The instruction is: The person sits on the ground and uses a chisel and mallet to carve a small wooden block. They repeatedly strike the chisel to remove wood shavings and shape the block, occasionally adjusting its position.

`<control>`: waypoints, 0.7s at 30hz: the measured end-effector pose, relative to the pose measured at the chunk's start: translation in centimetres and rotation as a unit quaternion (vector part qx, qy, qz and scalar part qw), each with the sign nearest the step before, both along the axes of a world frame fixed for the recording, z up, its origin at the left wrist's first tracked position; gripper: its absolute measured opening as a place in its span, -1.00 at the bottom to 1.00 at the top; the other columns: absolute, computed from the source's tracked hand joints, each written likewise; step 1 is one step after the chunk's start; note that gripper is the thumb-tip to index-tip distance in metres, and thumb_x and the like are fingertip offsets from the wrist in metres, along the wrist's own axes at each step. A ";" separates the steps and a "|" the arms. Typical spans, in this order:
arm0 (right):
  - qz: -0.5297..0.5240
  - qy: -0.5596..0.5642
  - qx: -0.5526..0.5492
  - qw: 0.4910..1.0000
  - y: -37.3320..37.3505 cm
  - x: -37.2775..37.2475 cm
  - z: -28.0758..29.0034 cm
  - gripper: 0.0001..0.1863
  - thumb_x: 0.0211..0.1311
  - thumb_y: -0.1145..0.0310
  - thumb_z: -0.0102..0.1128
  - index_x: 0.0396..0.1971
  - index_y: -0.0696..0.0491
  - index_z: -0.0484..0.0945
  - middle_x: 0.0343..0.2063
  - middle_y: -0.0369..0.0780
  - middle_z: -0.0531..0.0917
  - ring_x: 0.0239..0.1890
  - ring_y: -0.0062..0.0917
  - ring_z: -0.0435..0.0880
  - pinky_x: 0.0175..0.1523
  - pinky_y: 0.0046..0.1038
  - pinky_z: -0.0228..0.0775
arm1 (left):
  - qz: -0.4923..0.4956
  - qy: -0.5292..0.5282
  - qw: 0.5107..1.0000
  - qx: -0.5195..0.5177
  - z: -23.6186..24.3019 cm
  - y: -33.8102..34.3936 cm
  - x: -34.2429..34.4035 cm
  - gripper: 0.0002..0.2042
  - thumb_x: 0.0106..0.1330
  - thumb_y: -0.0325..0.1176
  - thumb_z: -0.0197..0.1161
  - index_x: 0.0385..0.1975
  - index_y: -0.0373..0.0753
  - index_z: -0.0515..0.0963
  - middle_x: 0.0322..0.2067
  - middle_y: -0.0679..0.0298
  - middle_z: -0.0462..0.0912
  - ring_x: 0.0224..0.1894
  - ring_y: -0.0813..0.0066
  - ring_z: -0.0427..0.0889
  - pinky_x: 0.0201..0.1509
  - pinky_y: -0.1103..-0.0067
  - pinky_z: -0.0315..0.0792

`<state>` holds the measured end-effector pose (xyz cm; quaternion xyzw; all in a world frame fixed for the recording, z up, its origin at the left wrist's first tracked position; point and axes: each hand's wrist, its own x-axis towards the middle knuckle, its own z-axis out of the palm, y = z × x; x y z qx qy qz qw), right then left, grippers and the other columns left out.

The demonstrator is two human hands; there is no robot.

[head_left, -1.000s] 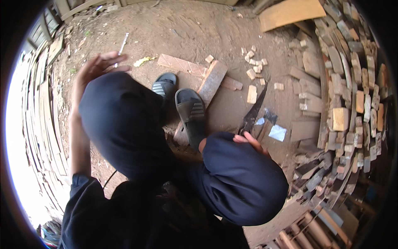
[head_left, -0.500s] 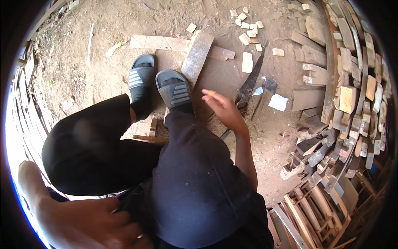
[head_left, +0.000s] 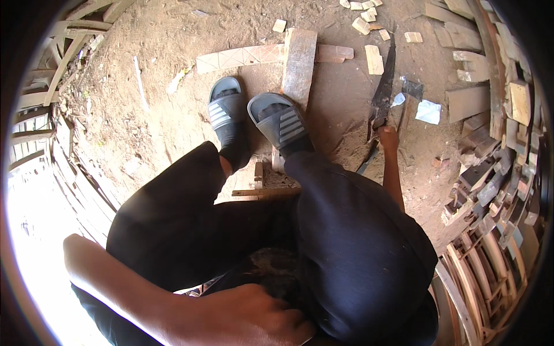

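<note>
My left hand [head_left: 254, 314] lies low in my lap beside my dark-clothed right thigh, fingers curled under; what they hold, if anything, is hidden. My right hand [head_left: 388, 136] is down on the ground right of my foot, fingers closed at a long dark tool [head_left: 384, 86], like a blade or saw; the exact grip is small to see. My feet in grey slides [head_left: 277, 121] are beside a short plank [head_left: 299, 63], which crosses a thin, line-marked board [head_left: 236, 57]. A wooden piece [head_left: 265, 192] shows between my legs.
Small wood blocks [head_left: 363, 26] and pale scraps [head_left: 428, 112] lie on the dirt ground [head_left: 156, 115]. Stacked offcuts [head_left: 519, 104] line the right, with slatted wood pieces [head_left: 473, 288] at the lower right. Wooden framing [head_left: 63, 57] stands at the left.
My left hand has come down from the upper left into my lap. My right hand has reached forward and right to the dark tool and closed. The view has shifted.
</note>
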<state>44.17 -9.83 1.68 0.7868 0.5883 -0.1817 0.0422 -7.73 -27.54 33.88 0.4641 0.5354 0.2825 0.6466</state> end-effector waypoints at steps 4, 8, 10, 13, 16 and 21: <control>-0.046 -0.036 0.031 0.998 -5.7 -2.1 -2.6 -0.38 0.06 0.27 0.36 0.13 0.25 0.51 0.08 0.21 0.57 0.17 -0.02 0.57 0.21 -0.08 0.43 | -0.027 -0.089 0.996 0.010 3.0 0.3 -1.1 -0.83 0.41 -0.45 0.14 -0.18 -0.35 0.66 -0.40 0.17 0.71 -0.43 0.44 0.67 -0.35 0.54 0.52; -0.101 -0.042 0.023 0.994 -8.4 -4.1 0.4 -0.33 0.07 0.29 0.39 0.18 0.25 0.43 0.09 0.19 0.56 0.18 -0.03 0.56 0.23 -0.09 0.41 | -0.051 -0.268 0.962 0.024 8.0 0.8 -1.9 -0.82 0.41 -0.45 0.14 -0.17 -0.36 0.66 -0.41 0.17 0.71 -0.44 0.44 0.68 -0.37 0.54 0.53; -0.103 -0.039 0.033 0.993 -8.6 -4.4 1.1 -0.29 0.07 0.29 0.41 0.21 0.25 0.38 0.10 0.17 0.56 0.19 -0.04 0.56 0.24 -0.09 0.41 | -0.056 -0.344 0.937 0.038 9.5 0.8 -2.3 -0.82 0.41 -0.44 0.14 -0.16 -0.36 0.66 -0.41 0.16 0.71 -0.44 0.45 0.69 -0.38 0.54 0.54; -0.110 -0.030 0.044 0.992 -7.9 -3.7 0.0 -0.24 0.07 0.31 0.43 0.25 0.26 0.32 0.10 0.16 0.55 0.20 -0.05 0.55 0.26 -0.10 0.40 | -0.073 -0.405 0.911 0.039 9.6 2.5 -2.2 -0.81 0.41 -0.44 0.15 -0.15 -0.37 0.66 -0.42 0.16 0.72 -0.44 0.45 0.70 -0.40 0.54 0.55; -0.118 -0.034 0.040 0.992 -9.1 -1.7 -0.4 -0.19 0.08 0.32 0.46 0.29 0.26 0.26 0.11 0.14 0.54 0.21 -0.06 0.54 0.28 -0.10 0.39 | -0.081 -0.424 0.902 0.007 8.8 3.3 -2.7 -0.80 0.41 -0.43 0.15 -0.13 -0.37 0.66 -0.42 0.15 0.72 -0.45 0.45 0.71 -0.41 0.54 0.56; -0.154 -0.005 0.071 0.986 -10.5 -1.9 -2.8 -0.10 0.09 0.34 0.50 0.36 0.26 0.16 0.13 0.11 0.53 0.23 -0.07 0.53 0.30 -0.11 0.38 | -0.132 -0.412 0.899 -0.062 8.0 5.8 -4.4 -0.79 0.41 -0.43 0.16 -0.11 -0.38 0.66 -0.43 0.14 0.73 -0.46 0.46 0.72 -0.43 0.54 0.58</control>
